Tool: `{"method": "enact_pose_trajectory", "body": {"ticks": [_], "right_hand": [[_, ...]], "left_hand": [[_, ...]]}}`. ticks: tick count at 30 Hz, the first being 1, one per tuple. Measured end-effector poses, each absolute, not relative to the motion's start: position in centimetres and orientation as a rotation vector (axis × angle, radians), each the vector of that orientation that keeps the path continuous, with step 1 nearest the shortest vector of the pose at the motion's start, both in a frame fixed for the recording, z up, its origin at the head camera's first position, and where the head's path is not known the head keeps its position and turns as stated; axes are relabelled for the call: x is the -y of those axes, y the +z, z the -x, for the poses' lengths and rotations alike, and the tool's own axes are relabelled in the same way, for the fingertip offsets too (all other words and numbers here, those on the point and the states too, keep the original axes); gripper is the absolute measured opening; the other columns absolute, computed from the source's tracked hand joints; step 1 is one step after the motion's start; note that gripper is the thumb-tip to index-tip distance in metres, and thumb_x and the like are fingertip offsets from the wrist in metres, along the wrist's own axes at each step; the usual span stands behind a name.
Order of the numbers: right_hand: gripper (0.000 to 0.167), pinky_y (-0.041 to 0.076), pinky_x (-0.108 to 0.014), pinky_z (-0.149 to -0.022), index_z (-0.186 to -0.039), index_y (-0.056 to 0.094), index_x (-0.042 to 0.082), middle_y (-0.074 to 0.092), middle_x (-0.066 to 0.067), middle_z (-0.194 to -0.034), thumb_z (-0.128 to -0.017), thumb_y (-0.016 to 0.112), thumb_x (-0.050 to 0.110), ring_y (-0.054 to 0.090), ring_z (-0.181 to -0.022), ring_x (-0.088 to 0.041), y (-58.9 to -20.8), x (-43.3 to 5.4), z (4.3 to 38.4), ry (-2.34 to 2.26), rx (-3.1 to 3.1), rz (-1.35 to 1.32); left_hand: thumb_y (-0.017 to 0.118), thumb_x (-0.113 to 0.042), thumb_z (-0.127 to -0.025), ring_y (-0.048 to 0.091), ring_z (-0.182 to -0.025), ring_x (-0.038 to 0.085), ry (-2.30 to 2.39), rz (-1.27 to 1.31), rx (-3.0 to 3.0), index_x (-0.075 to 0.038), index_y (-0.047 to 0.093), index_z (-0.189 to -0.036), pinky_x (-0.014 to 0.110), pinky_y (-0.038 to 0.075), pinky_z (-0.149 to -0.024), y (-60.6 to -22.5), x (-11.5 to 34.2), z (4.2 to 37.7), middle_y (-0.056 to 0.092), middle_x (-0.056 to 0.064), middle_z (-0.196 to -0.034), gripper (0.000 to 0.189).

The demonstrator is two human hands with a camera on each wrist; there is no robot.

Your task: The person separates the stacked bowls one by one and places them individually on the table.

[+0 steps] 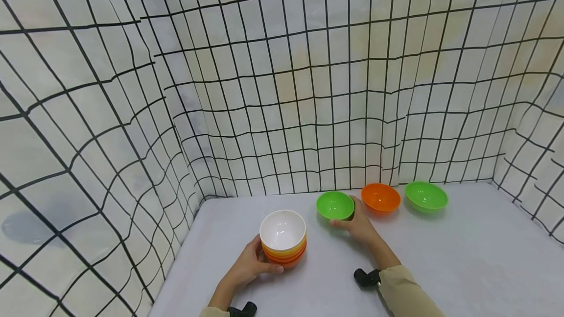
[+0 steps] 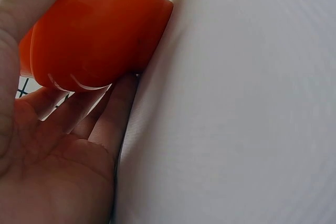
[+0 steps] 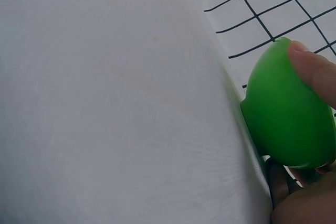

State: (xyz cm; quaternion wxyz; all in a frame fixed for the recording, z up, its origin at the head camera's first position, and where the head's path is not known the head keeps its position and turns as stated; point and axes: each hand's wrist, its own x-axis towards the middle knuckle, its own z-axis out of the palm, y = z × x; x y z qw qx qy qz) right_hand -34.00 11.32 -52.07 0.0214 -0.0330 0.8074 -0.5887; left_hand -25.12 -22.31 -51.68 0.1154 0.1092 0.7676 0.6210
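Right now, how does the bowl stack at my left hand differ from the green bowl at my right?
The bowl stack shows white, yellow and orange; the green bowl is green. The bowl stack is several nested bowls and stands taller; the green bowl looks single. Both open upward.

The person's left hand point(image 1: 252, 263) reaches in from the near side, thumb point(image 1: 270, 268) nearest and parted from the fingers point(image 2: 113, 114) in a cupped grip. The right hand point(image 1: 358, 223) is farther out, its forearm point(image 1: 383, 252) slanting far and left from a tan sleeve point(image 1: 407, 290), thumb and fingers curved to hold.
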Motion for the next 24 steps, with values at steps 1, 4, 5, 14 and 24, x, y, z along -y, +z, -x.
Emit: {"method": "enact_pose_trajectory", "body": {"ticks": [1, 4, 5, 14, 24], "right_hand": [[0.113, 0.024, -0.064, -0.126, -0.159, 0.013, 0.001, 0.026, -0.026, -0.162, -0.078, 0.09, 0.022, 0.032, -0.146, -0.046, -52.0, -11.3, 34.0, -1.832, -2.499, 0.101], [0.112, 0.024, -0.063, -0.126, -0.159, 0.014, 0.001, 0.027, -0.026, -0.161, -0.078, 0.09, 0.02, 0.033, -0.146, -0.045, -52.2, -11.1, 34.4, -1.861, -2.487, 0.092], [0.111, 0.024, -0.063, -0.126, -0.159, 0.015, 0.001, 0.028, -0.026, -0.161, -0.079, 0.089, 0.018, 0.033, -0.146, -0.045, -52.3, -11.1, 34.5, -1.876, -2.483, 0.094], [0.103, 0.023, -0.062, -0.127, -0.158, 0.018, 0.004, 0.031, -0.023, -0.159, -0.081, 0.086, 0.011, 0.033, -0.146, -0.043, -52.1, -10.4, 34.8, -2.004, -2.442, 0.056], [0.106, 0.021, -0.063, -0.127, -0.161, 0.012, 0.006, 0.027, -0.023, -0.162, -0.084, 0.084, 0.012, 0.03, -0.148, -0.044, -51.9, -10.0, 34.9, -2.027, -2.439, -0.01]], "left_hand": [[0.094, -0.015, -0.072, 0.036, -0.152, 0.034, 1.818, -0.317, -2.251, -0.013, 0.036, -0.157, 0.052, 0.027, -0.127, -51.7, 22.3, 25.1, 0.043, 0.011, -0.16, 0.103], [0.094, -0.016, -0.072, 0.035, -0.153, 0.035, 1.813, -0.308, -2.252, -0.013, 0.035, -0.157, 0.052, 0.027, -0.127, -51.7, 22.3, 25.1, 0.042, 0.011, -0.161, 0.104], [0.094, -0.016, -0.072, 0.035, -0.153, 0.035, 1.813, -0.307, -2.253, -0.013, 0.035, -0.157, 0.052, 0.027, -0.127, -51.7, 22.3, 25.1, 0.042, 0.012, -0.161, 0.104], [0.094, -0.017, -0.072, 0.035, -0.153, 0.035, 1.812, -0.306, -2.25, -0.013, 0.035, -0.157, 0.052, 0.026, -0.127, -51.6, 22.1, 25.1, 0.043, 0.012, -0.16, 0.104], [0.094, -0.017, -0.073, 0.038, -0.151, 0.036, 1.803, -0.313, -2.261, -0.012, 0.034, -0.158, 0.05, 0.031, -0.125, -51.4, 22.2, 25.1, 0.044, 0.014, -0.159, 0.103]]}}
